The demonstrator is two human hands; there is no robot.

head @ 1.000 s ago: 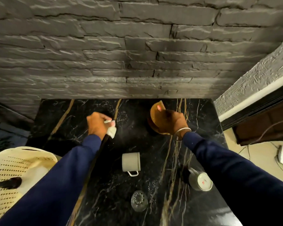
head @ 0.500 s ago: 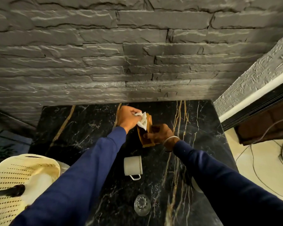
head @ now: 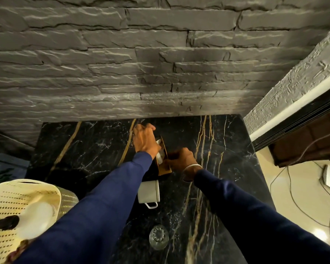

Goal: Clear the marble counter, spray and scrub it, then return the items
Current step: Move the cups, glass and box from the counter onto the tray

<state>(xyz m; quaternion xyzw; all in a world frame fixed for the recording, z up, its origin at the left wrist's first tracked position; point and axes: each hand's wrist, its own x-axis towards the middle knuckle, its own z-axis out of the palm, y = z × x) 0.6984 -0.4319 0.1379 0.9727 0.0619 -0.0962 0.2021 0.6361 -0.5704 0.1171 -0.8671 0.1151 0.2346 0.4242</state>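
Observation:
A black marble counter [head: 88,149] with gold veins runs up to a grey stone wall. My right hand [head: 181,159] grips a brown plate [head: 164,168] that stands on its edge over the counter's middle. My left hand [head: 144,139] holds a white cloth [head: 159,156] pressed against the plate's left face. A white mug [head: 149,191] lies on its side just below the plate, partly under my left sleeve. A clear glass [head: 158,236] stands upright nearer to me.
A cream perforated plastic chair [head: 17,199] stands at the left beside the counter, with a white item and a dark handle on it. The right counter edge drops to a pale floor with cables [head: 303,197]. A textured wall and dark frame rise at the right.
My left hand crossed from the counter's left to the plate with the cloth. My right hand tilted the plate from nearly flat to standing on its edge. The view shifted; the second mug left it.

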